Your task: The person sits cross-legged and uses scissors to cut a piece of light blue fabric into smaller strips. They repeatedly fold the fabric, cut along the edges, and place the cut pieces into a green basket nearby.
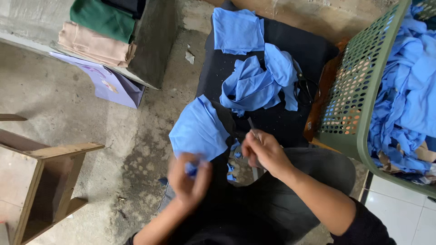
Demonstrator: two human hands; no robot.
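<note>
My left hand [188, 178] is blurred and pinches a small blue fabric scrap [191, 169] over my lap. My right hand [263, 152] grips a thin grey metal tool [251, 124], its tip pointing up and away from me. Just beyond my left hand lies a flat blue fabric piece [199, 129] on the edge of a black cloth [277, 120]. A crumpled heap of blue fabric [259, 81] rests in the middle of that cloth, and a folded blue piece [237, 29] lies at its far end. Small blue scraps [231, 172] sit on my dark trousers.
A green perforated plastic basket [359, 86] full of blue fabric stands at the right. Black scissors [305, 86] lie on the cloth beside it. A wooden stool [41, 181] stands at the left. Folded green and beige cloth [97, 31] sits on a ledge at top left, above a purple bag [111, 84].
</note>
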